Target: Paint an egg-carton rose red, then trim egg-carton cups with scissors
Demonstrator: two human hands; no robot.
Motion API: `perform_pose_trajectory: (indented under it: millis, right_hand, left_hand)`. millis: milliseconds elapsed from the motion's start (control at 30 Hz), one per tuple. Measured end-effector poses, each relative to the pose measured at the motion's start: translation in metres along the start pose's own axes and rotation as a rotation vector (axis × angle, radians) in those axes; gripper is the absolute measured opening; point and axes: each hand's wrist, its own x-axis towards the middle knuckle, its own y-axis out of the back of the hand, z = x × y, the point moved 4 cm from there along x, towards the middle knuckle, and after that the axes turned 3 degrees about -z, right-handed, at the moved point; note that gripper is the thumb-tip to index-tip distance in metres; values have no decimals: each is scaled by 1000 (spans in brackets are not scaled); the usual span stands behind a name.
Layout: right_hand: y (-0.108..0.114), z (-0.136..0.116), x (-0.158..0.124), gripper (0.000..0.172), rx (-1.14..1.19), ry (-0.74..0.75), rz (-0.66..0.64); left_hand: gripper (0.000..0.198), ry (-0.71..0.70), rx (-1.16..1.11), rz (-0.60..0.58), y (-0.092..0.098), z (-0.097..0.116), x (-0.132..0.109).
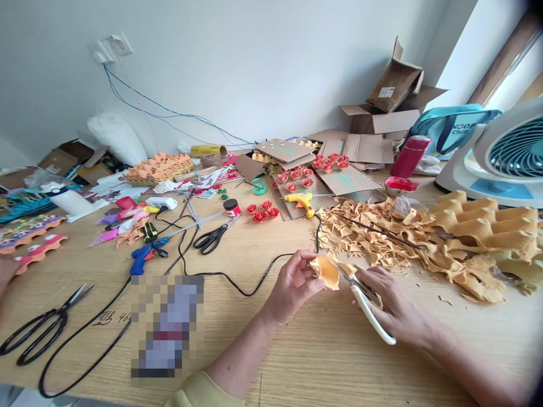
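Between the fingers and thumb of my left hand (292, 285) is a yellow-orange egg-carton cup (328, 272), cut loose from a tray. My right hand (392, 302) grips white-handled scissors (368, 314), whose blades reach to the cup's edge; a strip of carton sticks up beside the blades. Whether the blades are fully closed is hard to make out. Beyond both hands spreads a heap of carton scraps (369, 232). A yellow glue gun (300, 203) lies at the heap's left end, near several red paper roses (263, 211).
Uncut egg trays (487, 220) and a fan (509, 152) stand at right. Black scissors (42, 328), a blue glue gun (139, 260) and its looping cord (80, 376) occupy the left. Another person's hand (6, 271) shows at the left edge. Cardboard with roses (352, 180) lies behind.
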Motion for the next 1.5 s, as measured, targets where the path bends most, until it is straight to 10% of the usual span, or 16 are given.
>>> perform_pose_trajectory:
  millis: [1100, 1500]
  right_hand:
    - [-3, 0, -3, 25, -11, 32, 15]
    - [-9, 4, -7, 33, -25, -65, 26]
  left_hand:
    - [29, 74, -34, -9, 3, -1, 3]
    - [53, 27, -77, -38, 9, -10, 5]
